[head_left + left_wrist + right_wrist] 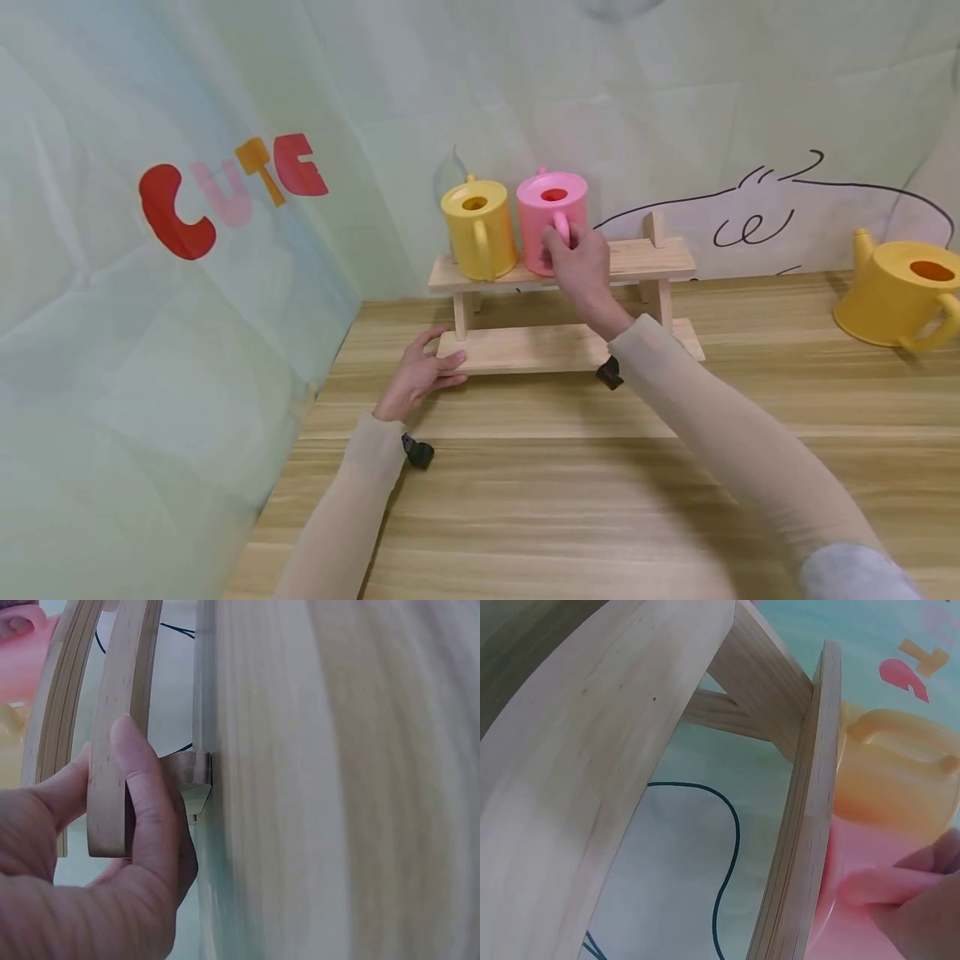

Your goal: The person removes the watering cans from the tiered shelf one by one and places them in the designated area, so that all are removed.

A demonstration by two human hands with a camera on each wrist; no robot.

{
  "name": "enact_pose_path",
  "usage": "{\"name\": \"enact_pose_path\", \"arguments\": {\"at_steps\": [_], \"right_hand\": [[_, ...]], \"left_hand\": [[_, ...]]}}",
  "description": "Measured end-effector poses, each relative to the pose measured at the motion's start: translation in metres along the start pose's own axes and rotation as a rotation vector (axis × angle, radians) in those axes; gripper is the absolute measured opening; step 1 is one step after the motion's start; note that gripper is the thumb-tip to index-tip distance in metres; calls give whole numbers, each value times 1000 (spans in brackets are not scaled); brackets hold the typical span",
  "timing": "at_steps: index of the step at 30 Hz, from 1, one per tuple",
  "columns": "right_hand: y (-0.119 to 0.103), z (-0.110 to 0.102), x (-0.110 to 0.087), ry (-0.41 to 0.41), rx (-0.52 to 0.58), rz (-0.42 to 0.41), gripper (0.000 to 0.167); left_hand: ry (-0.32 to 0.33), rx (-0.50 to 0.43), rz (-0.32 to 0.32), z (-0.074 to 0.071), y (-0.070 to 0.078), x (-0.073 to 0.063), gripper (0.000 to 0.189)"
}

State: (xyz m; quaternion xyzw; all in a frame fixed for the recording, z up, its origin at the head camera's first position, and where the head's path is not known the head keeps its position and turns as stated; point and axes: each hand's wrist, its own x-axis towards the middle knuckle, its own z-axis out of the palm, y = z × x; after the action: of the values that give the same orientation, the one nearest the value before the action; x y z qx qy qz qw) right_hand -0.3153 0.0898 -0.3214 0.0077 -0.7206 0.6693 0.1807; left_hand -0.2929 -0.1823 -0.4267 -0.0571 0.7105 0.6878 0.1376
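A pink toy watering can stands upright on the upper board of a two-tier wooden rack. My right hand grips its handle, the fingers curled around it; in the right wrist view the pink can sits right at the board. To its left on the same board is a yellow watering can, its handle facing me. With my left hand I hold the left end of the rack's lower board, thumb on one face and fingers on the other.
Another yellow watering can, its spout pointing up to the left, stands on the wood-grain table at the far right. Behind the rack hangs a pale cloth backdrop with drawn lines and coloured letters on its left part.
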Motion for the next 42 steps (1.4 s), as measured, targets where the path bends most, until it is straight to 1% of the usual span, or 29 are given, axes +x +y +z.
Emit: {"name": "enact_pose_path", "arguments": {"at_steps": [3,6,10,17,27,33,38,42], "right_hand": [[1,-1,-1,59,-32,-14,29],[2,-1,-1,105,-83,-32,34],[2,-3,-1,137,-105,-38,38],[4,-9,-1,121,-82,-23,36],[4,-22,-6,116,-75,-70,35],[0,-35,-11,128,-84,-110,35],[0,-47,-13,136,-81,-103,33],[1,-57,-14,161,-89,-106,34]], "left_hand": [[2,5,-2,0,0,0,78],[6,9,-4,0,0,1,78],[9,2,-3,0,0,2,78],[10,-7,-6,1,0,1,77],[3,-8,-3,0,1,1,78],[0,-3,0,1,2,0,79],[0,0,-4,2,1,0,79],[4,-2,-7,2,1,1,78]]}}
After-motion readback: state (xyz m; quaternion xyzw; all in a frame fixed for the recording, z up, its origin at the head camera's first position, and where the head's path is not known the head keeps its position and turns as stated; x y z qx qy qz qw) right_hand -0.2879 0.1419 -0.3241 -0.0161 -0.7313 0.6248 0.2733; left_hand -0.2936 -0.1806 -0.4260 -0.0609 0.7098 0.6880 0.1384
